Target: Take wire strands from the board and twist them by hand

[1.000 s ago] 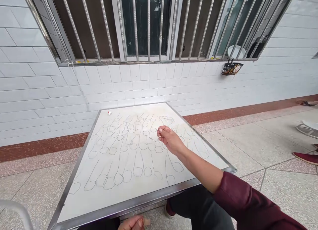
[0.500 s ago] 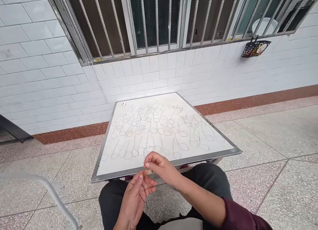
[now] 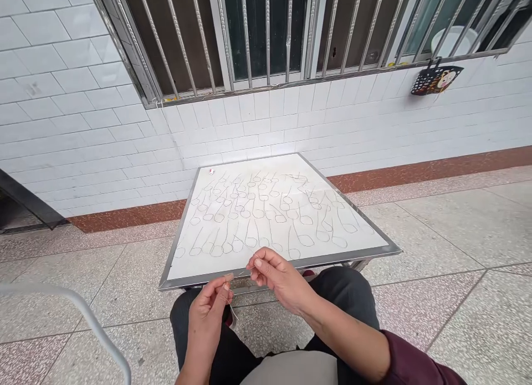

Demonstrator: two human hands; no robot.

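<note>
A thin cord [image 3: 240, 275], possibly wire, runs between my two hands just off the table's near edge. My left hand [image 3: 208, 307] pinches it between thumb and fingertips, and a loose end hangs below. A tan patch, perhaps tape, covers the tip of the left index finger. Slightly higher and to the right, my right hand [image 3: 276, 277] also has thumb and fingers pressed together on the cord. Beyond the hands, many similar thin loops with long tails, such as one loop [image 3: 306, 240], lie in rough rows on the white table [image 3: 187, 268].
The grey-edged table stands near a white tiled wall [image 3: 249, 119] with a barred window. A small red-and-white object [image 3: 211, 172] rests at its far left corner. A curved grey tube [image 3: 83, 307] rises at the left. A dotted basket [image 3: 436, 79] hangs at the right.
My hands were close together; now they are apart, the left lower and to the left, the right slightly right, with the cord stretched between them. The view has shifted slightly.
</note>
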